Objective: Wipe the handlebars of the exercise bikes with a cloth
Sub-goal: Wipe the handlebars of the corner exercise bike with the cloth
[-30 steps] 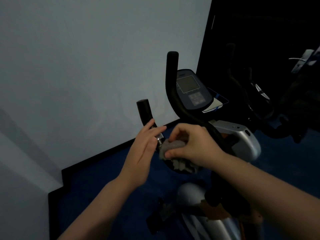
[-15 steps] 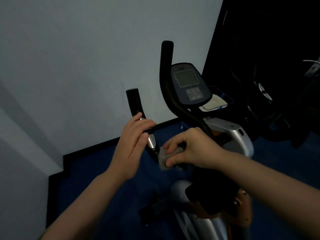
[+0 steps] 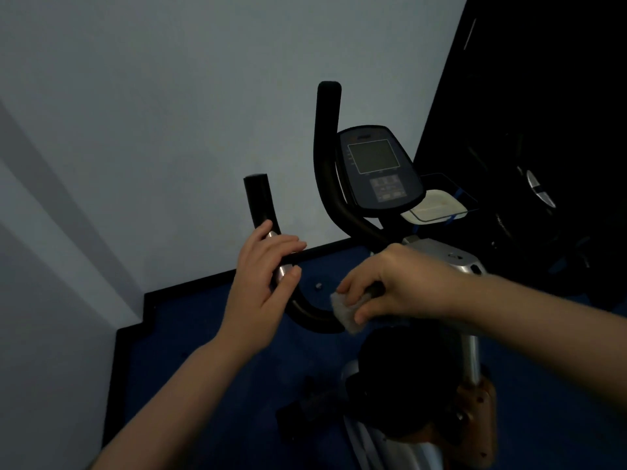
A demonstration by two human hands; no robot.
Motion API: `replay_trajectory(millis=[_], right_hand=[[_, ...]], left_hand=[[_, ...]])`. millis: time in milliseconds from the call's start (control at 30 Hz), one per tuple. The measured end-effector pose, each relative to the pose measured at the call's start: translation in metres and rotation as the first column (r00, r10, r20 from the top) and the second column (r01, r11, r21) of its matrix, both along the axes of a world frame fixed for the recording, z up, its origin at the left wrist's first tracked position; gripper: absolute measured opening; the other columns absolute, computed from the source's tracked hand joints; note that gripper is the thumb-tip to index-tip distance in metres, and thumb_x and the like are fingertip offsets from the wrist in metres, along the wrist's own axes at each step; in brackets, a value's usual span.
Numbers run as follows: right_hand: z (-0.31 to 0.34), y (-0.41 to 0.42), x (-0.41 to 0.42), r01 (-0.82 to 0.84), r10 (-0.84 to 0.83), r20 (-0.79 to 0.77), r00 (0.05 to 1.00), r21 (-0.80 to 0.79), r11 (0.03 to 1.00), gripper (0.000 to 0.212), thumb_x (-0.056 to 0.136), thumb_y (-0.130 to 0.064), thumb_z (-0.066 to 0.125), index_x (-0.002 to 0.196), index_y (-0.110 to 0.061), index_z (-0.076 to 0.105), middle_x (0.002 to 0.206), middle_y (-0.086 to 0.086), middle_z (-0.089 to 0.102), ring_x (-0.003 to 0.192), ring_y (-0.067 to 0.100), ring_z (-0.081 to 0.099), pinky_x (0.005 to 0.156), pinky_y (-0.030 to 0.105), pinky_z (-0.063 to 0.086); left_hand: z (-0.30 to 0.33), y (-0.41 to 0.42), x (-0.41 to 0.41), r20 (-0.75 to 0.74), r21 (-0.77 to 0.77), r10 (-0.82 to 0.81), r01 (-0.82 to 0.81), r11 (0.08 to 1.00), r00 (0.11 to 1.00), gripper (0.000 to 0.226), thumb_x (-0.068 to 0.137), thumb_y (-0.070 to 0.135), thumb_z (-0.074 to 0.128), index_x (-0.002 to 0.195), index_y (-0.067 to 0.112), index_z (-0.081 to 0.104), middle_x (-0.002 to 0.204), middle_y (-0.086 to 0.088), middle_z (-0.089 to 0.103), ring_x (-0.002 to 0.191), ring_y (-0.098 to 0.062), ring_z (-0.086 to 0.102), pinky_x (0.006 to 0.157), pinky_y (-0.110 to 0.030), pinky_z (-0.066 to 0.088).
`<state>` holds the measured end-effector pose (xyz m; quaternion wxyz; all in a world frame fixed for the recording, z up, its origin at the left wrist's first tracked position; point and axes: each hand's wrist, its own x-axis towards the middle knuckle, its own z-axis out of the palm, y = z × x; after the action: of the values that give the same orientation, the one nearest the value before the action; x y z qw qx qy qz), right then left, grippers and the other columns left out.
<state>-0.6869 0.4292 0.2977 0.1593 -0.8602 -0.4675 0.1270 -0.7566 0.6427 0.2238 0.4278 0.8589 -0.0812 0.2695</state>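
An exercise bike stands in front of me with two black handlebars: the near left handlebar [image 3: 259, 201] and the taller far handlebar [image 3: 327, 154]. My left hand [image 3: 264, 283] rests on the left bar at its silver sensor plate, fingers and thumb loosely around it. My right hand [image 3: 393, 286] pinches a small grey cloth [image 3: 344, 310] against the bar's lower curve [image 3: 312, 317], just right of my left hand. Most of the cloth is hidden under my fingers.
The bike's console [image 3: 376, 167] sits behind the bars, with a white pad in a tray [image 3: 436, 206] to its right. A pale wall [image 3: 152, 113] is close on the left. Another dark machine [image 3: 543, 198] stands at the right. Blue floor [image 3: 203, 334] lies below.
My right hand has slid the cloth down along the bar toward its lower bend. My left hand has shifted up onto the silver sensor plate. My view has tilted slightly.
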Motion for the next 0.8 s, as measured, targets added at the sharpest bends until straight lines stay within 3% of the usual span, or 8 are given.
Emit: replay_trajectory(millis=[133,267,333,400,467,533,633,800], right_hand=[[0.004,-0.019,0.003,-0.113,0.121,0.155,0.98,-0.061,0.992,0.023,0.075,-0.029,0.078,0.098,-0.026,0.076,0.116,-0.01,0.069,0.106,0.001,0.06,0.085,0.018,0.05],[-0.008,0.008,-0.011,0.013,-0.014,0.004,1.0,0.115,0.993,0.027,0.069,-0.033,0.083,0.094,-0.027,0.076,0.108,-0.012,0.072,0.099,-0.003,0.064,0.087,0.019,0.051],[-0.013,0.03,-0.019,0.105,-0.095,-0.064,0.993,0.176,0.979,0.039,0.066,-0.037,0.083,0.102,-0.029,0.071,0.103,-0.01,0.073,0.094,0.0,0.065,0.085,0.021,0.052],[-0.015,0.033,-0.022,0.235,-0.203,-0.186,0.961,0.166,0.958,0.057,0.065,-0.045,0.082,0.115,-0.03,0.06,0.103,-0.009,0.07,0.094,0.001,0.064,0.084,0.023,0.052],[-0.02,0.022,-0.021,0.263,-0.253,-0.117,0.96,0.08,0.961,0.048,0.07,-0.057,0.072,0.109,-0.03,0.062,0.098,-0.009,0.07,0.091,0.003,0.064,0.078,0.025,0.052],[-0.022,0.015,-0.024,0.314,-0.313,-0.078,0.947,0.007,0.949,0.039,0.077,-0.063,0.06,0.095,-0.029,0.068,0.086,-0.008,0.07,0.081,0.005,0.064,0.071,0.028,0.051],[-0.022,0.034,-0.029,0.38,-0.378,-0.09,0.921,0.003,0.925,0.041,0.082,-0.06,0.057,0.079,-0.021,0.07,0.07,-0.005,0.067,0.068,0.006,0.061,0.059,0.023,0.043],[-0.03,0.061,-0.037,0.552,-0.483,-0.326,0.813,0.162,0.818,0.035,0.08,-0.053,0.065,0.074,-0.019,0.073,0.066,-0.008,0.069,0.064,0.0,0.064,0.055,0.02,0.046]], left_hand=[[0.002,0.005,-0.002,-0.034,0.028,-0.021,0.022,0.999,0.999,0.031,0.094,0.032,0.045,0.123,0.029,0.056,0.132,0.015,0.052,0.144,-0.004,0.019,0.114,-0.014,0.016],[0.001,0.0,-0.003,-0.037,0.008,-0.004,0.005,1.0,0.999,0.032,0.094,0.028,0.046,0.125,0.03,0.054,0.133,0.024,0.047,0.144,-0.004,0.018,0.113,-0.014,0.017],[0.006,-0.001,-0.005,-0.082,-0.151,-0.02,0.007,0.989,0.996,0.034,0.094,0.026,0.048,0.128,0.03,0.053,0.135,0.032,0.042,0.141,0.001,0.024,0.112,-0.017,0.025],[0.017,0.001,-0.005,-0.087,-0.355,-0.037,0.004,0.935,0.996,0.035,0.095,0.025,0.044,0.128,0.028,0.053,0.135,0.022,0.049,0.132,0.0,0.04,0.107,-0.021,0.036],[0.03,0.007,-0.004,-0.034,-0.428,-0.023,0.007,0.904,0.999,0.035,0.096,0.021,0.04,0.128,0.022,0.053,0.129,0.009,0.058,0.122,-0.002,0.051,0.099,-0.013,0.039],[0.04,0.013,-0.002,-0.032,-0.392,0.002,-0.015,0.92,0.999,0.036,0.096,0.02,0.039,0.129,0.02,0.052,0.128,0.009,0.058,0.119,0.001,0.052,0.097,-0.008,0.036],[0.042,0.02,0.004,-0.039,-0.315,0.032,-0.043,0.948,0.999,0.038,0.097,0.022,0.038,0.134,0.022,0.049,0.135,0.014,0.051,0.126,0.003,0.045,0.106,-0.013,0.032],[0.044,0.032,0.015,-0.053,-0.284,0.056,-0.069,0.956,0.997,0.042,0.097,0.029,0.036,0.139,0.031,0.039,0.15,0.014,0.035,0.137,0.006,0.03,0.114,-0.014,0.022]])
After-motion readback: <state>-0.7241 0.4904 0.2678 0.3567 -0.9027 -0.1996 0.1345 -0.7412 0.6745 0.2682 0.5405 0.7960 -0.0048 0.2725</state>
